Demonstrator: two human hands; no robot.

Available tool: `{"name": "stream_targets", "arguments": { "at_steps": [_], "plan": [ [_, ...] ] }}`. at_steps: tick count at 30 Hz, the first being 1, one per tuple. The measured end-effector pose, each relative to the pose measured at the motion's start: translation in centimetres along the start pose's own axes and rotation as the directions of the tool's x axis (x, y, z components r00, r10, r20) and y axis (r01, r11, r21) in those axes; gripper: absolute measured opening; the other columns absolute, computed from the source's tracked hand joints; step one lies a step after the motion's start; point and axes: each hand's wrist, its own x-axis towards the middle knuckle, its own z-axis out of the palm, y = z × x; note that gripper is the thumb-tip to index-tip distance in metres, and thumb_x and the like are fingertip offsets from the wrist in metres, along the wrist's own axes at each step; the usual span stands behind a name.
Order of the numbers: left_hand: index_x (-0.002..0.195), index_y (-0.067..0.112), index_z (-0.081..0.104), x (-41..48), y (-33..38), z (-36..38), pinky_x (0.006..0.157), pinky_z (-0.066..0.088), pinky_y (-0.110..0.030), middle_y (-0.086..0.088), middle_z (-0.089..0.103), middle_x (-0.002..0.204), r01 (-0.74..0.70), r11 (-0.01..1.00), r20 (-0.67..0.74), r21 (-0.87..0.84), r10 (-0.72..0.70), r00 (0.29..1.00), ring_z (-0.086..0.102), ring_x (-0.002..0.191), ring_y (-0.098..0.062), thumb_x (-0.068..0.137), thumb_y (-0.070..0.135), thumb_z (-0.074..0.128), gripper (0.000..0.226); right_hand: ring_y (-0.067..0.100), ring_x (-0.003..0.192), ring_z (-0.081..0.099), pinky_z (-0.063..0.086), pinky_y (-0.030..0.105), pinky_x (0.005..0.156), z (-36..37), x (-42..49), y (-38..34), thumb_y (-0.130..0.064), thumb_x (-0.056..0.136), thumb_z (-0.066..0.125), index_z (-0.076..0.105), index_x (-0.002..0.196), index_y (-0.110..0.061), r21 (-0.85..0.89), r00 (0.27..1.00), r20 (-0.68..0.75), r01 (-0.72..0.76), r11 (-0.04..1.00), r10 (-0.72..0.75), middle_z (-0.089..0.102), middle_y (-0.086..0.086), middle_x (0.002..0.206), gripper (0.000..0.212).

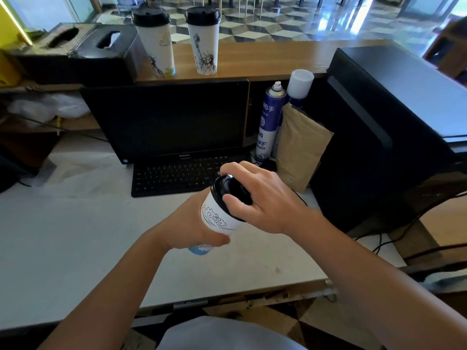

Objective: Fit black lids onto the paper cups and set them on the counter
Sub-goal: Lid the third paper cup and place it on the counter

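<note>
Pale clothing lies at six o'clock. Just above it, at the centre of the view, the left grip curls round the lower body of a paper cup and holds it in the air over the white table. The cup tilts, with its mouth leaning toward one o'clock. The right grip comes in from four o'clock, fingers and thumb curled over the black lid and pinching its rim from above. Whether the lid is seated all the way round cannot be told, since the hand hides the far edge.

The cup looks thin-walled and light, probably empty, so a hard squeeze at mid-height would likely dent it. The safest hold seems to be low near the stiffer base, or just under the rolled rim. The lid looks like rigid plastic, and it should go on best with pressure worked round the edge, not pushed down in the middle. The printed paper may be a little slick.

At twelve o'clock two lidded cups stand upright and apart on the raised wooden table, with bare wood to their right toward one o'clock. Below that ledge are a dark monitor and a keyboard.
</note>
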Motion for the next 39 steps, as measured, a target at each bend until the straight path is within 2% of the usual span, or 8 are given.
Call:
{"name": "stream_targets", "arguments": {
  "at_steps": [7, 12, 15, 18, 22, 26, 34, 39],
  "plan": [
    [0.108, 0.044, 0.048, 0.1, -0.8, 1.6, 0.057, 0.060, -0.031, 0.012, 0.068, 0.090, 0.125, 0.971, -0.306, 0.203, -0.058, 0.950, 0.069, 0.077, -0.009, 0.053, 0.029, 0.086, 0.069, 0.017, 0.078, 0.058, 0.043, 0.032, 0.057, 1.5, 0.8, 0.5, -0.058, 0.090, 0.036, 0.047, 0.110, -0.035, 0.029, 0.980, 0.020, -0.199, 0.980, 0.198, 0.060, 0.001, 0.087, 0.033],
    [0.111, 0.046, 0.035, 0.4, -1.7, 4.4, 0.054, 0.054, -0.030, 0.018, 0.059, 0.084, 0.290, 0.861, -0.489, 0.418, -0.055, 0.870, 0.061, 0.072, -0.005, 0.054, 0.033, 0.079, 0.073, 0.021, 0.078, 0.055, 0.040, 0.032, 0.054, 2.8, 2.2, 1.5, -0.063, 0.087, 0.032, 0.048, 0.099, -0.031, 0.000, 0.762, 0.186, -0.631, 0.776, 0.620, 0.058, 0.007, 0.089, 0.038],
    [0.110, 0.041, 0.047, 0.5, -2.0, 4.1, 0.069, 0.062, -0.038, 0.011, 0.069, 0.093, 0.292, 0.939, -0.298, 0.180, -0.230, 0.926, 0.069, 0.081, -0.010, 0.052, 0.029, 0.085, 0.070, 0.019, 0.076, 0.054, 0.035, 0.033, 0.055, 2.2, 2.0, 1.9, -0.072, 0.090, 0.027, 0.051, 0.091, -0.022, -0.091, 0.761, 0.248, -0.598, 0.797, 0.599, 0.059, 0.006, 0.089, 0.055],
    [0.107, 0.028, 0.065, 0.0, -2.0, 2.0, 0.079, 0.062, -0.045, -0.002, 0.074, 0.096, 0.254, 0.949, 0.088, -0.184, -0.242, 0.966, 0.073, 0.088, -0.020, 0.059, 0.016, 0.085, 0.054, 0.020, 0.080, 0.061, 0.047, 0.038, 0.063, 1.2, 1.1, 1.5, -0.069, 0.094, 0.032, 0.062, 0.084, -0.021, 0.011, 0.905, 0.209, -0.381, 0.925, 0.370, 0.063, 0.001, 0.085, 0.057],
    [0.116, 0.004, 0.061, -0.4, -2.4, 0.1, 0.081, 0.054, -0.042, -0.016, 0.067, 0.104, 0.356, 0.811, 0.577, -0.464, -0.028, 0.817, 0.066, 0.086, -0.031, 0.068, 0.005, 0.072, 0.049, 0.009, 0.090, 0.059, 0.049, 0.028, 0.076, 0.4, 0.0, 0.5, -0.053, 0.097, 0.042, 0.067, 0.105, -0.022, 0.154, 0.994, 0.100, 0.020, 0.988, -0.036, 0.060, -0.006, 0.099, 0.041],
    [0.120, 0.002, 0.055, -0.4, -2.5, 0.8, 0.082, 0.051, -0.041, -0.015, 0.065, 0.104, 0.411, 0.732, 0.672, -0.543, 0.086, 0.735, 0.066, 0.084, -0.030, 0.069, 0.005, 0.062, 0.051, 0.011, 0.088, 0.057, 0.048, 0.028, 0.072, 0.2, -0.5, -0.2, -0.050, 0.095, 0.044, 0.063, 0.116, -0.018, 0.152, 0.988, 0.088, 0.111, 0.982, -0.125, 0.058, -0.005, 0.103, 0.043],
    [0.117, 0.008, 0.059, -1.2, -1.5, 0.5, 0.073, 0.057, -0.039, -0.020, 0.065, 0.098, 0.368, 0.815, 0.518, -0.448, -0.098, 0.849, 0.066, 0.079, -0.033, 0.072, 0.010, 0.072, 0.047, 0.014, 0.081, 0.053, 0.046, 0.035, 0.068, 0.7, -1.1, -0.3, -0.055, 0.093, 0.036, 0.059, 0.103, -0.022, 0.086, 0.993, 0.105, -0.055, 0.995, 0.046, 0.056, -0.004, 0.090, 0.041],
    [0.103, 0.039, 0.062, -1.7, -0.2, 1.6, 0.069, 0.062, -0.032, 0.005, 0.074, 0.094, 0.260, 0.965, 0.070, -0.029, -0.258, 0.964, 0.074, 0.085, -0.015, 0.055, 0.026, 0.087, 0.056, 0.015, 0.070, 0.056, 0.040, 0.032, 0.056, 1.6, -0.9, 0.2, -0.064, 0.084, 0.034, 0.059, 0.085, -0.019, 0.094, 0.924, 0.144, -0.368, 0.925, 0.353, 0.061, 0.000, 0.077, 0.052]
  ]
}}
